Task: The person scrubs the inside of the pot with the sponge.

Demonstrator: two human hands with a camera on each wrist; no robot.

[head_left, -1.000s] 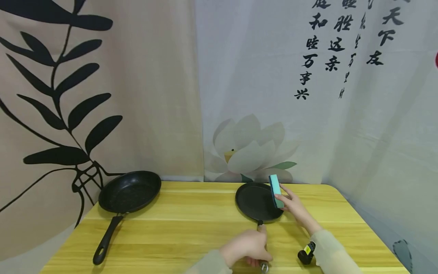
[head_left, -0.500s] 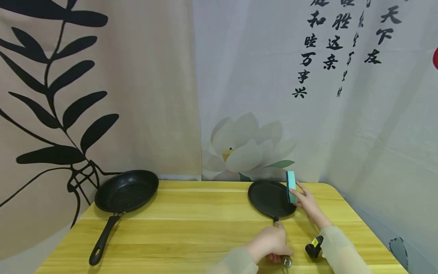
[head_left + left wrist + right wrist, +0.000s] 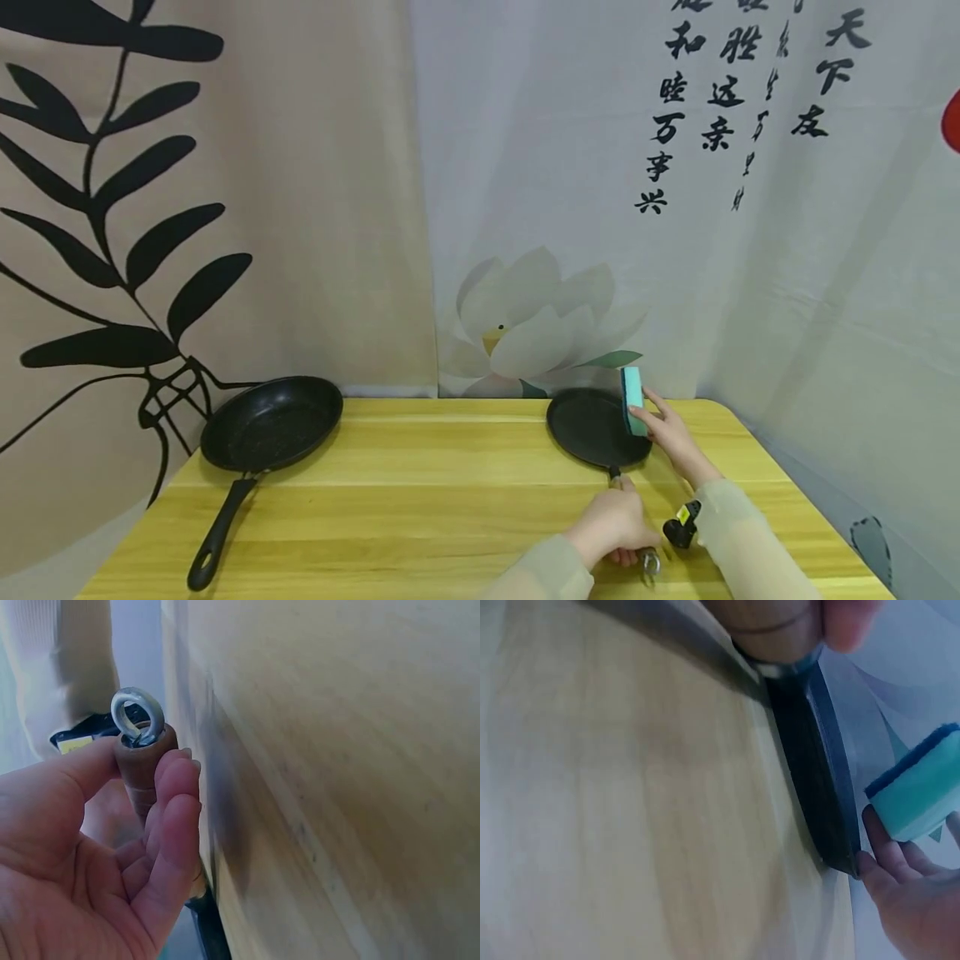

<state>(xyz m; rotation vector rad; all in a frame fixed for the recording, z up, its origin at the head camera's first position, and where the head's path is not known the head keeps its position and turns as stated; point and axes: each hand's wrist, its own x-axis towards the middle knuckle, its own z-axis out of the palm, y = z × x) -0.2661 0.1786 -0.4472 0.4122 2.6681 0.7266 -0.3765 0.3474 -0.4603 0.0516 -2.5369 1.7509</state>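
A small, shallow black pan lies toward the back right of the table in the head view. My left hand grips its wooden handle, which ends in a metal ring. Between the thumb and fingers of my right hand is a teal sponge with a dark scouring side. The sponge stands on edge over the pan's right part, dark side facing left. In the right wrist view, fingertips of the right hand sit right at the pan's rim.
A larger black frying pan rests at the table's left, handle toward the front. A black device with a yellow label is at the right wrist. Behind the wooden table hangs a printed cloth backdrop.
The small pan has shifted right with my left hand on its handle. My right hand and the sponge have moved right and slightly farther back. The large pan stays in place as the view shifts.
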